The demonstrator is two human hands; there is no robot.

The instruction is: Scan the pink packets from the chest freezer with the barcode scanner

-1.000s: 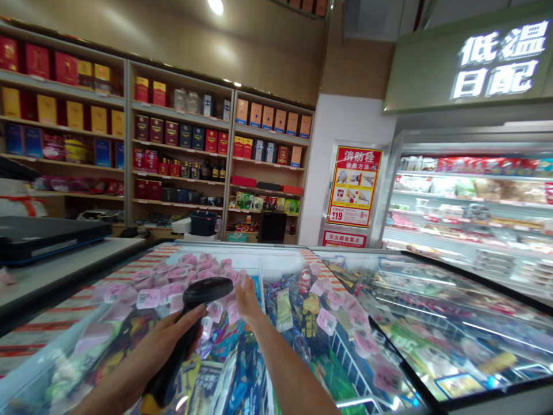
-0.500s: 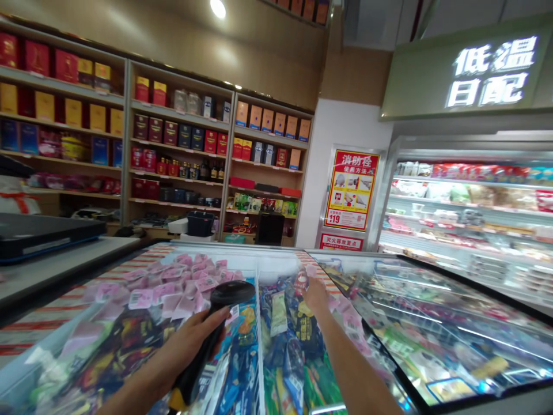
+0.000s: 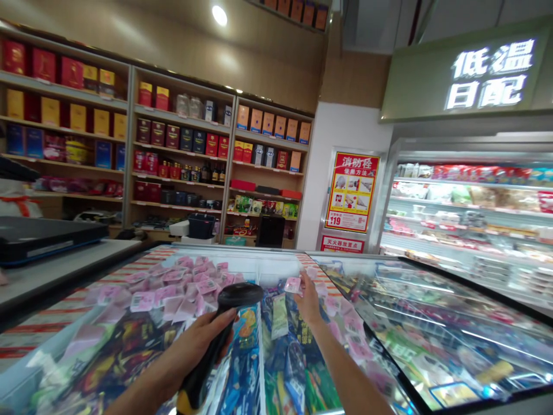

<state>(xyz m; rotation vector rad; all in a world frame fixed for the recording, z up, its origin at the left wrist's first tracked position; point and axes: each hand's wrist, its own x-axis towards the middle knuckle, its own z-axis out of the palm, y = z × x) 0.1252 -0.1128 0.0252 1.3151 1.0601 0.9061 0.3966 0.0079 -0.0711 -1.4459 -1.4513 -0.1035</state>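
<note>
My left hand [image 3: 211,337] is wrapped round the black handle of a barcode scanner [image 3: 239,294], its broad head pointing up and to the right. My right hand [image 3: 309,300] pinches a small pink price label [image 3: 293,285] over the right compartment of a chest freezer. Beneath that hand lie packaged ice creams [image 3: 296,363] in blue, green and black wrappers. Many more pink labels [image 3: 181,288] are strewn across the left compartment, and others [image 3: 352,325] run along the right edge.
A white divider [image 3: 260,357] splits the freezer. Another glass-topped freezer [image 3: 436,323] stands to the right. At left a black laptop-like device [image 3: 52,237] rests on a counter [image 3: 73,268]. Shelves of boxes [image 3: 181,138] and a lit refrigerated case [image 3: 470,225] stand behind.
My right hand has turned and shifted slightly left; a pink label now shows in its fingers where a small red-and-white item showed before. The scanner has moved slightly right.
</note>
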